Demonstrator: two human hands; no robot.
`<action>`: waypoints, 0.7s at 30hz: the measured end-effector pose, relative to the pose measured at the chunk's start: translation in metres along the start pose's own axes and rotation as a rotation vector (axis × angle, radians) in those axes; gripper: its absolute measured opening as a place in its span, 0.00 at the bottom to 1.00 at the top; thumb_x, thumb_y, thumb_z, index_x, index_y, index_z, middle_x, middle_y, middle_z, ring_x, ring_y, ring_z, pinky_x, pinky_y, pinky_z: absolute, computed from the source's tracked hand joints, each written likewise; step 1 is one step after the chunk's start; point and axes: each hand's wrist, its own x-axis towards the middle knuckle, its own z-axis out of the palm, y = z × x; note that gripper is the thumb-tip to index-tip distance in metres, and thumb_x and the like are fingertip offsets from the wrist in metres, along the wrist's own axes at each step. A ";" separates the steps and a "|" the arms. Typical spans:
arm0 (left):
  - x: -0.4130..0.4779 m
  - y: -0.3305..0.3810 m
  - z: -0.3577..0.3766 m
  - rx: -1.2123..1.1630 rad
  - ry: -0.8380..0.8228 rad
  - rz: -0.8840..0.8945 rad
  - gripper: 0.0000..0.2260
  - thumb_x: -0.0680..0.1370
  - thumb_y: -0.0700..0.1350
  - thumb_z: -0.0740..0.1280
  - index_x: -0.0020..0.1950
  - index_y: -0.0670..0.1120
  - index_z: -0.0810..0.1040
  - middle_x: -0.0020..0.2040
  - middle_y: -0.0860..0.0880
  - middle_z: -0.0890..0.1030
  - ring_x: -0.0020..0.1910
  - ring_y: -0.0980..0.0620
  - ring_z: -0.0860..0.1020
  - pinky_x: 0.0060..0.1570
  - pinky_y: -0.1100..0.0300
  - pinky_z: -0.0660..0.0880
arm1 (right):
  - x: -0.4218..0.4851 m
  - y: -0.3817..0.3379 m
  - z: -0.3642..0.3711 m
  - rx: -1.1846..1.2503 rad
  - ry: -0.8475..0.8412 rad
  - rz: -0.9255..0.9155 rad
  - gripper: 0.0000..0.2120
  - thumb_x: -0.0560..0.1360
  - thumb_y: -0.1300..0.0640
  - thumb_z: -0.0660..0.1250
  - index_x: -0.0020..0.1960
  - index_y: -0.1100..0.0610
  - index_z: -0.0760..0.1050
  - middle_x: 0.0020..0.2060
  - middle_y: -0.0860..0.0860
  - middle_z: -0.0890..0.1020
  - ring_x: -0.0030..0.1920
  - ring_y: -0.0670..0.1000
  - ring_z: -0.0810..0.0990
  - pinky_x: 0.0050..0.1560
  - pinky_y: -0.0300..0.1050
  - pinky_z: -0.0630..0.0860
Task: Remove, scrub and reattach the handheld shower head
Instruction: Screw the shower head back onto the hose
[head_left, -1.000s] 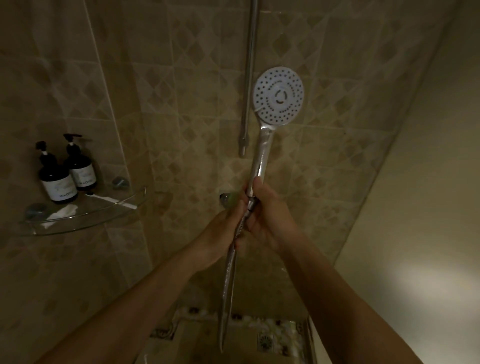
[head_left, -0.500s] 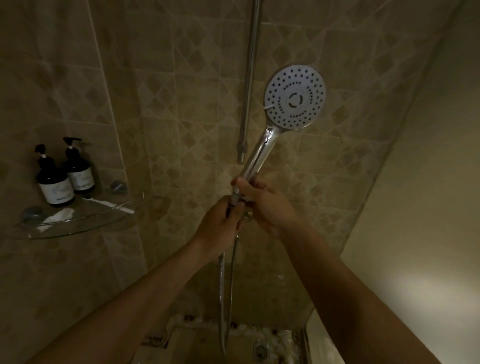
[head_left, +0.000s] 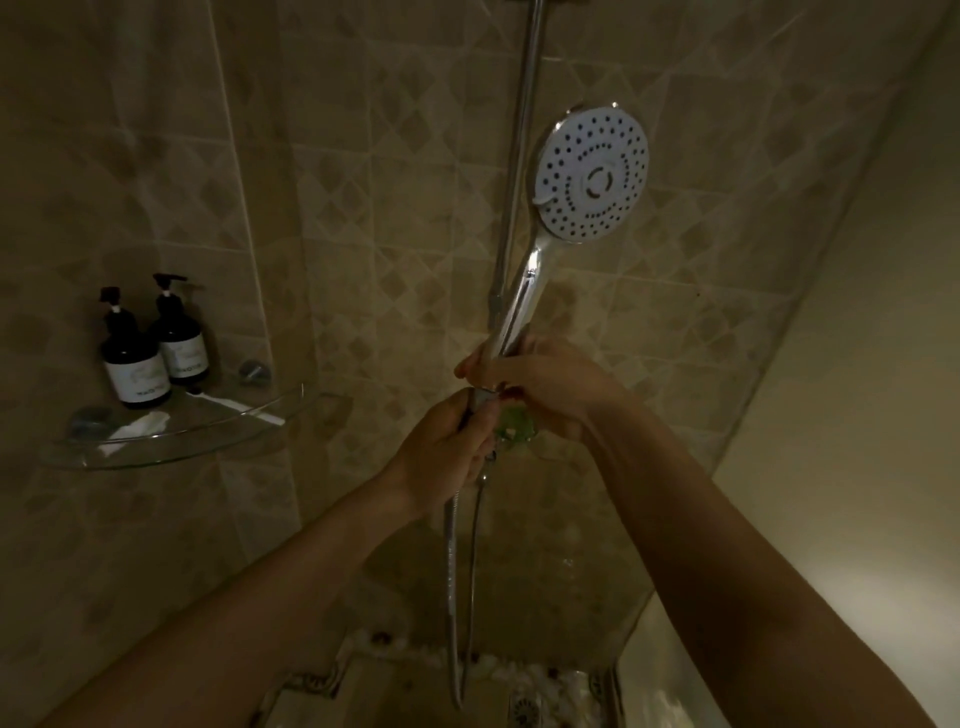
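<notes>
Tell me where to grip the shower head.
Grip the shower head by its slim chrome handle, low down, just above the hose, coming from the right as the right hand does. The round face is too wide; the left hand holds the hose.

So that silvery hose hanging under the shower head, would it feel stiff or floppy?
Probably floppy: the hose droops from the left hand into a narrow loop toward the floor. Its shiny, metal-looking surface suggests it may be slippery. It likely swings when the shower head moves.
</notes>
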 end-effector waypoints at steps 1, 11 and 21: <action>0.000 0.000 0.000 -0.015 0.009 -0.004 0.13 0.84 0.48 0.55 0.40 0.48 0.67 0.28 0.52 0.61 0.25 0.55 0.57 0.26 0.58 0.53 | 0.000 -0.001 0.002 0.000 -0.009 -0.017 0.06 0.72 0.67 0.73 0.48 0.61 0.81 0.53 0.65 0.83 0.49 0.54 0.83 0.56 0.51 0.80; 0.000 0.019 -0.008 0.037 0.014 0.044 0.14 0.82 0.50 0.54 0.42 0.42 0.66 0.26 0.51 0.68 0.22 0.55 0.62 0.23 0.61 0.62 | 0.005 -0.013 0.031 0.252 0.123 -0.207 0.13 0.79 0.64 0.67 0.60 0.61 0.67 0.33 0.53 0.79 0.38 0.56 0.80 0.44 0.56 0.78; -0.003 0.026 -0.014 -0.078 0.018 0.056 0.11 0.83 0.41 0.53 0.43 0.40 0.66 0.27 0.52 0.74 0.28 0.50 0.61 0.30 0.56 0.62 | -0.005 -0.044 0.016 0.288 -0.171 -0.187 0.14 0.82 0.65 0.59 0.67 0.68 0.70 0.56 0.63 0.82 0.57 0.60 0.82 0.62 0.52 0.77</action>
